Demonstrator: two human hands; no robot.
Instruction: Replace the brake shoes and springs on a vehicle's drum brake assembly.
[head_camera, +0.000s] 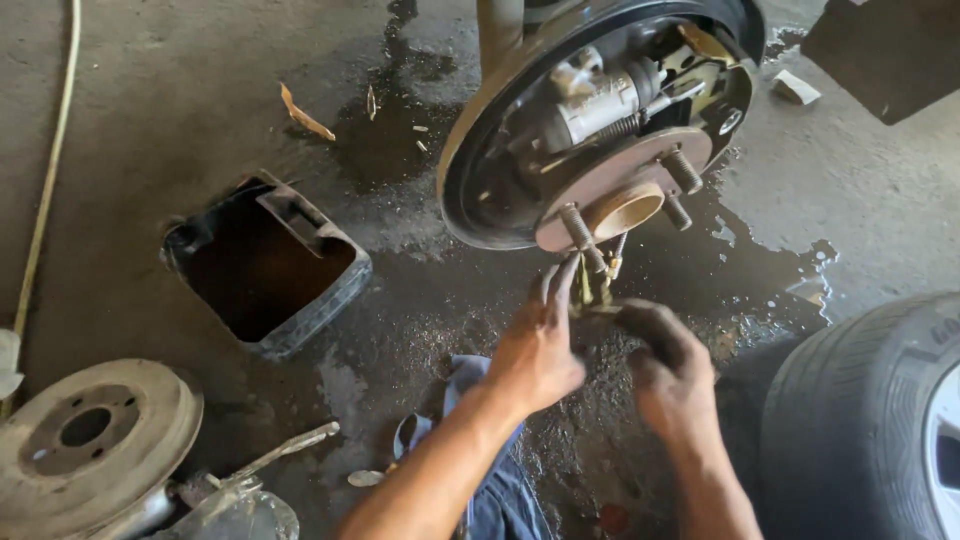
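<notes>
Below the wheel hub, both hands meet at a small brass-coloured spring part. Left hand pinches it, fingers up. Right hand closed around its right end. Drain pan far left; brake drum near left, tyre right.

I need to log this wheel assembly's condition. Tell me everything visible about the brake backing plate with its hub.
The brake backing plate is a dark, grimy round metal dish, tilted to face down and right. At its middle sits a rusty hub flange with threaded studs and a tan centre ring. Above that lie a silver cylinder and a spring. The drum is off. Both greasy hands, left hand and right hand, work a small part just beneath it.
</notes>
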